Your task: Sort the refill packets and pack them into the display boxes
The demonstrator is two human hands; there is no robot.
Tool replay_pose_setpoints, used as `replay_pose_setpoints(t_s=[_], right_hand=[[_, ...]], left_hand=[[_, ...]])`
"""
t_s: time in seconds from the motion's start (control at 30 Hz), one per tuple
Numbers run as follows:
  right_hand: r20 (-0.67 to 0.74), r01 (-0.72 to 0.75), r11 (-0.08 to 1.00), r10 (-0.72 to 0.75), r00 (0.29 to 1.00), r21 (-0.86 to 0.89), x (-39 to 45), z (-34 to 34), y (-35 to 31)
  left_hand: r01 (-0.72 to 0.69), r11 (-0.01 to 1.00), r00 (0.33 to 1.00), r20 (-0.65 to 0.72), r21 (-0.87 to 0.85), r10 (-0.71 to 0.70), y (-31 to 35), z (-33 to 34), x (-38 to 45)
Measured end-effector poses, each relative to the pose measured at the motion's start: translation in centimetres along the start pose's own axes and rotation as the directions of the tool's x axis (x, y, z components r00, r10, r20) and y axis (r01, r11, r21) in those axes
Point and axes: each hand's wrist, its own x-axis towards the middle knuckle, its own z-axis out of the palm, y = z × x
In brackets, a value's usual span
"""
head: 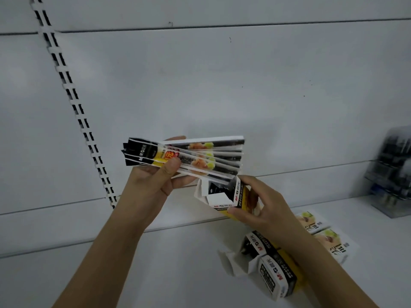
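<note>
So my left hand (153, 176) is pinching a fanned-out stack of packets (200, 157), thumb on the front face and fingers behind, with the black ends sticking out to the left. My right hand (253, 203) is wrapped round a small display box (229, 196), top flaps open and tilted toward the fan. The near-right corner of the fan is touching or just about entering the box mouth, can't say which.

What worries me: the packets are splayed, not squared up. If I shove them in like this I reckon the outer ones catch on the flaps or the box rim and bend, or a couple slide out of the pinch and drop onto the shelf (178, 274). My thumb only presses near one end, so the far ends are loose and free to fan wider. The box is light card too, so a hard squeeze could crush the opening narrower.

Further out: another box (270, 266) lies on its side on the shelf below my right forearm, flaps open toward the left, plus two flat printed packs (327, 238) behind it on the right. Far right there's a clear plastic holder (391, 174), too blurry to tell what's in it. The white back panel (222, 85) with a slotted rail (73, 101) is behind everything. Nothing sits between the fan and the box mouth except the flaps themselves.
</note>
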Motion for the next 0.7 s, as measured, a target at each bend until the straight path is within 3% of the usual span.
replay_pose_setpoints(t_s=[0.2,0.27,0.37,0.7], right_hand=[[0.022,-0.030,0.999,0.029,0.999,0.036,0.0,-0.1,0.0],[0.024,-0.038,0.998,0.037,0.999,0.055,0.0,-0.2,-0.3],[0.012,-0.034,0.995,0.033,0.999,0.098,0.0,-0.2,-0.4],[0.046,-0.038,0.994,0.033,0.998,0.103,0.1,0.1,-0.9]], left_hand=[[0.010,0.997,0.998,-0.061,0.071,-0.006,-0.9,-1.0,-0.3],[0.024,0.976,0.997,-0.079,0.217,-0.007,-0.8,-1.2,-0.9],[0.062,0.865,0.995,-0.104,0.498,-0.012,-0.2,-0.7,-1.8],[-0.079,0.834,0.997,0.029,0.546,0.075,1.1,-3.1,-2.5]])
